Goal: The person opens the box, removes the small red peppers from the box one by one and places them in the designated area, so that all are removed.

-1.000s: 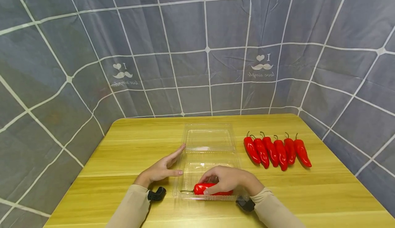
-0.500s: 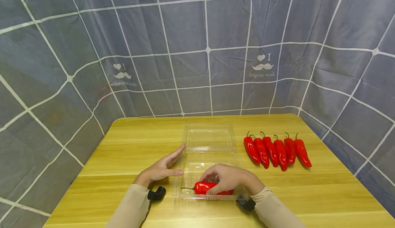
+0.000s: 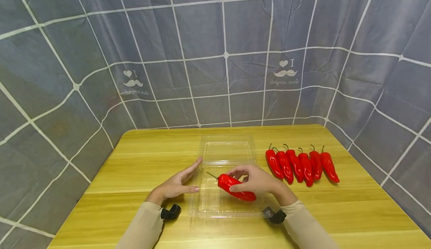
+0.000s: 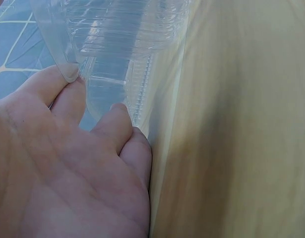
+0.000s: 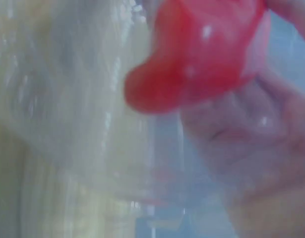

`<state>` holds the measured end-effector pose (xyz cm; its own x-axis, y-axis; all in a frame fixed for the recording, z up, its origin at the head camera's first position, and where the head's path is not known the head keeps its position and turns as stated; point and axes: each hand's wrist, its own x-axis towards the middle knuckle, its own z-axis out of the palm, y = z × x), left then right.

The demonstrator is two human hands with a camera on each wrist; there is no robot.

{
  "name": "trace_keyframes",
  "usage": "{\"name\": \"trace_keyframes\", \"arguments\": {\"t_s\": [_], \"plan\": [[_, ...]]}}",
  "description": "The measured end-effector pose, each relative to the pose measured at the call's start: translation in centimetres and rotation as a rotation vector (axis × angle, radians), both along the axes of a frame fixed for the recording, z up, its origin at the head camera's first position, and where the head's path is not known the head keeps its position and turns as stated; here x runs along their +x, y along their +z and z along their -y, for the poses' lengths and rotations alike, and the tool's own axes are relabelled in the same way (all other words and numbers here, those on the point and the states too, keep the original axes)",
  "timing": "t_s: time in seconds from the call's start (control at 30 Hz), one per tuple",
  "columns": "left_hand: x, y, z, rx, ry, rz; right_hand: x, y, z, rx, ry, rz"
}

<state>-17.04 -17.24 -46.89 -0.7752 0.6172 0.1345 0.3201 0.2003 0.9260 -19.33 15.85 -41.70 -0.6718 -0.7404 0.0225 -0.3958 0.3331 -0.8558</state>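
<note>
In the head view a red chili pepper [image 3: 225, 181] with a thin stem is gripped by my right hand [image 3: 258, 179], thumb on the near side. The pepper is tilted, stem toward the upper left, over the near tray of a clear plastic clamshell box [image 3: 215, 206]. That box lies open, its lid [image 3: 229, 151] folded back at the far side. My left hand [image 3: 176, 183] rests against the box's left side with straight fingers. In the left wrist view those fingers [image 4: 115, 129] touch the clear plastic. The right wrist view is blurred, with the pepper [image 5: 192, 59] against the hand.
Several more red chili peppers [image 3: 305, 168] lie in a row on the wooden table [image 3: 141, 148], right of the box. A grey curtain [image 3: 208, 73] with white grid lines stands around the table's back and sides.
My right hand has lifted the pepper from the near edge of the tray and moved it farther from me, tilting it. The left hand has stayed in place.
</note>
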Motion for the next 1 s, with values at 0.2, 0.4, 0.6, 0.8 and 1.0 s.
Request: {"name": "trace_keyframes", "arguments": {"t_s": [0.2, 0.4, 0.6, 0.8, 1.0], "plan": [[0.1, -0.2, 0.3, 0.001, -0.015, -0.002, -0.7, 0.5, -1.4, -0.088, -0.156, -0.014], [0.3, -0.1, 0.4, 0.000, -0.024, -0.004, -1.1, 1.1, -2.9, -0.131, -0.278, -0.042], [0.3, -0.2, 0.5, 0.002, -0.030, 0.003, -1.2, 2.1, -4.8, -0.111, -0.433, -0.059], [0.2, -0.1, 0.4, -0.002, -0.028, 0.001, -1.7, 3.2, -7.3, -0.075, -0.543, -0.078], [0.3, -0.1, 0.4, -0.002, -0.026, 0.000, -1.8, 4.3, -9.8, 0.040, -0.657, -0.097]]}}
